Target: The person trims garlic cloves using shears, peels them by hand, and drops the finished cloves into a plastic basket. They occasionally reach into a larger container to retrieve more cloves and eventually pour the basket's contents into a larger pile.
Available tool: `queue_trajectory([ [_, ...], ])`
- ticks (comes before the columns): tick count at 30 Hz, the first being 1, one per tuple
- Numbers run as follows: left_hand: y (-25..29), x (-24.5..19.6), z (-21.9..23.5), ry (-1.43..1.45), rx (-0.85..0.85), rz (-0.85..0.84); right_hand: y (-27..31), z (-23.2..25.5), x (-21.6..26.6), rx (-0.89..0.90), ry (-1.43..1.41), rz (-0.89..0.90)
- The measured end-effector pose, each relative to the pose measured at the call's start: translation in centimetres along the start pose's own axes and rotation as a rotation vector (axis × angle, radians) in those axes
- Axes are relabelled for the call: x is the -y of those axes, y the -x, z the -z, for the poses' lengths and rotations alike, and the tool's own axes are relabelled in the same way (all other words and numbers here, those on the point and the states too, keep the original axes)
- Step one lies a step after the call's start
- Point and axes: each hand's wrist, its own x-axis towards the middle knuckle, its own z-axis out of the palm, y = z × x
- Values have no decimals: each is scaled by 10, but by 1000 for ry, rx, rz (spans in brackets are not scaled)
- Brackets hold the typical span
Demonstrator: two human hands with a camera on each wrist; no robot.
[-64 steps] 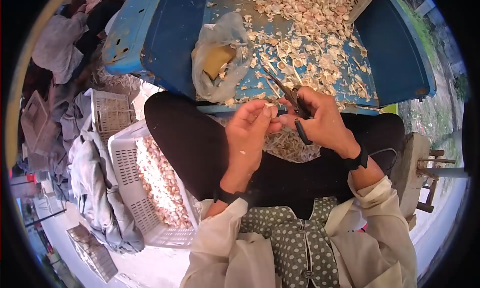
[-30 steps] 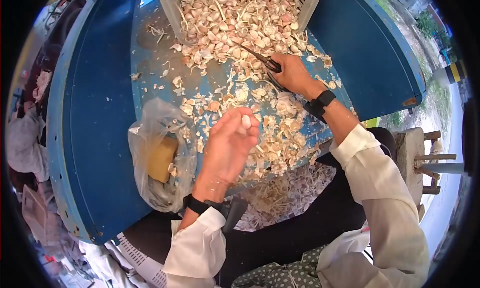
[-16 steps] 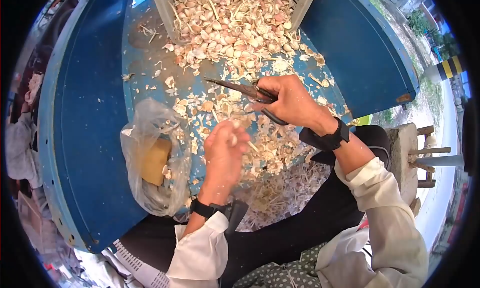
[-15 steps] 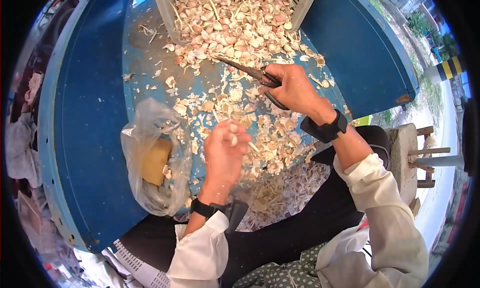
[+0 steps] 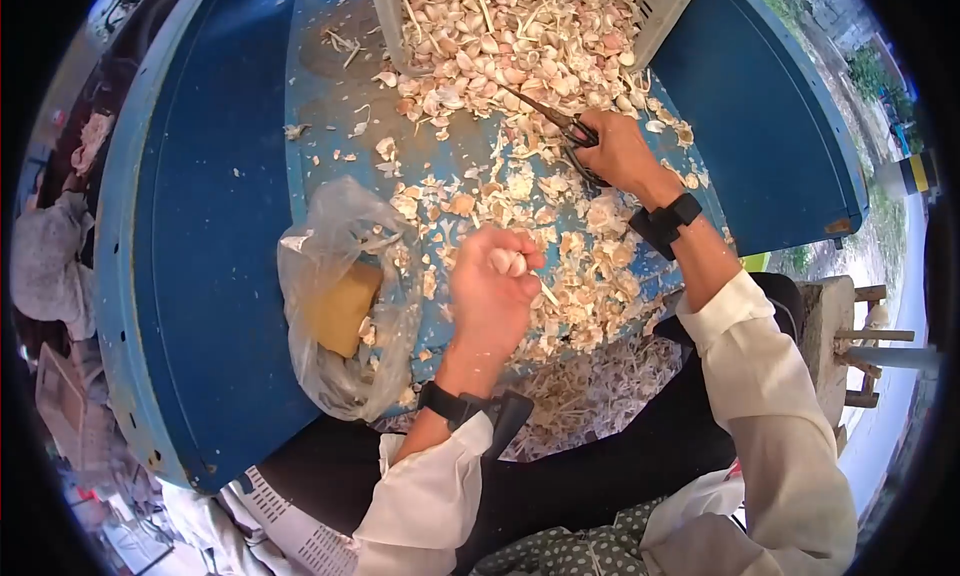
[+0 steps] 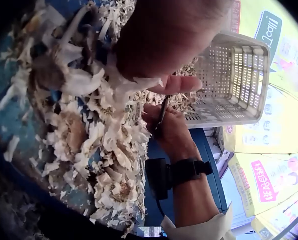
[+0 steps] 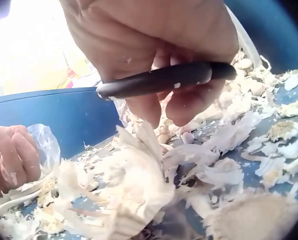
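While left hand cups smooth cloves, papery skins litter.

Pale peeled garlic cloves sit bunched in the curled left hand; dark scissors point into the heap by the table's far edge.

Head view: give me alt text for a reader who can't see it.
A person's left hand grips peeled garlic cloves above a husk-strewn blue table, while the right hand holds scissors at a garlic pile.
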Motion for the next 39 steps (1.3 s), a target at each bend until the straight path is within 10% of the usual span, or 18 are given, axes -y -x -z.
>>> queue_trajectory([
  [8, -2, 0, 6, -76, 47, 22, 11, 5, -7, 20, -157, -103],
  [12, 2, 4, -9, -73, -49, 3, 50, 30, 72, 328, -642, -111],
  [14, 1, 7, -14, -52, -39, 10, 45, 26, 74, 334, -561, -11],
  [17, 7, 7, -9, -58, -98, 61, 3, -2, 29, -107, -125, -21],
  [24, 1, 6, -2, -64, 11, 29, -4, -13, 14, 15, -47, -40],
  [28, 5, 5, -22, -94, -134, -11, 39, 9, 60, 271, -740, -236],
  [30, 4, 7, -19, -79, -129, 15, 39, 2, 58, 320, -727, -71],
  [34, 3, 8, -2, -85, -22, 12, -13, -12, 41, -123, -81, 74],
  [39, 6, -1, 5, -37, 110, 37, -27, -23, 22, -49, 43, 151],
])
